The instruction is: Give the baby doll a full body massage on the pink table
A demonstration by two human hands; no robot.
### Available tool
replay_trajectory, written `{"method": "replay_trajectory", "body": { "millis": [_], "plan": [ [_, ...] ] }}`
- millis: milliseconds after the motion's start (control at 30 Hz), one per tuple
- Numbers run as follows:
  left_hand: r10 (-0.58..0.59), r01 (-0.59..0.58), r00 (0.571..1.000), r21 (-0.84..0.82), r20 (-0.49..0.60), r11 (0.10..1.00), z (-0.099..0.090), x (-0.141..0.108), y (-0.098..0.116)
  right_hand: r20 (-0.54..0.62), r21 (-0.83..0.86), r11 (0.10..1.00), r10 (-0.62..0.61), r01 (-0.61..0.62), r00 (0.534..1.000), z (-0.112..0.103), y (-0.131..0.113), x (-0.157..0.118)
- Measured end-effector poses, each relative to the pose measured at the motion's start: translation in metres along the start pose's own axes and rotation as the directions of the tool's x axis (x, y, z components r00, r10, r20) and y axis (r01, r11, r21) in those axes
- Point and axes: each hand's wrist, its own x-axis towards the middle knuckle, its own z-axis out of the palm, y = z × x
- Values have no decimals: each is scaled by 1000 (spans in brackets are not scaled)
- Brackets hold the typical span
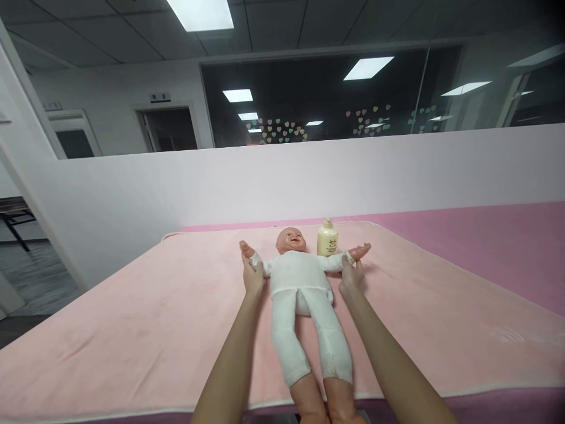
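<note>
A baby doll [296, 274] with a white cloth body lies on its back, its head toward the far side and its feet at the near edge. Its arms are stretched out to both sides. My left hand [253, 277] is closed round the doll's arm on the left, near the wrist. On the other side, my right hand [352, 275] grips the doll's other arm close to its wrist. A pale yellow pump bottle [327, 240] stands upright beside the doll's head, just behind the arm in my right hand.
A pink towel [198, 318] with a white edge lies under the doll, over a darker pink surface [485, 247]. Behind it rises a low white wall [309, 182] with glass above. A dark table [16, 212] shows at the far left.
</note>
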Motion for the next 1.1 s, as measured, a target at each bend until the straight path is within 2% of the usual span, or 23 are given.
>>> {"method": "replay_trajectory", "body": {
  "millis": [67, 133, 233, 333, 433, 833, 1000, 1100],
  "plan": [
    [133, -148, 987, 192, 92, 970, 2, -6, 10, 22, -93, 995, -43, 45, 999, 6, -9, -9],
    [241, -303, 948, 359, 208, 883, 5, -12, 19, 142, -196, 967, -136, 163, 980, 11, -16, -15],
    [314, -463, 881, 511, 353, 724, 9, -18, 29, 369, -291, 866, -290, 406, 883, 17, -18, -21],
    [324, -518, 852, 571, 411, 637, 11, -19, 31, 521, -364, 744, -336, 560, 785, 20, -15, -24],
    [319, -526, 848, 591, 424, 612, 11, -19, 30, 567, -416, 678, -328, 606, 756, 20, -13, -26],
    [301, -529, 844, 596, 443, 604, 11, -16, 26, 581, -456, 656, -292, 602, 759, 19, -13, -26],
    [282, -497, 855, 536, 434, 682, 9, -18, 26, 551, -456, 695, -269, 555, 790, 18, -15, -28],
    [279, -439, 882, 446, 379, 780, 8, -15, 21, 477, -462, 755, -230, 465, 848, 18, -20, -31]
  ]
}}
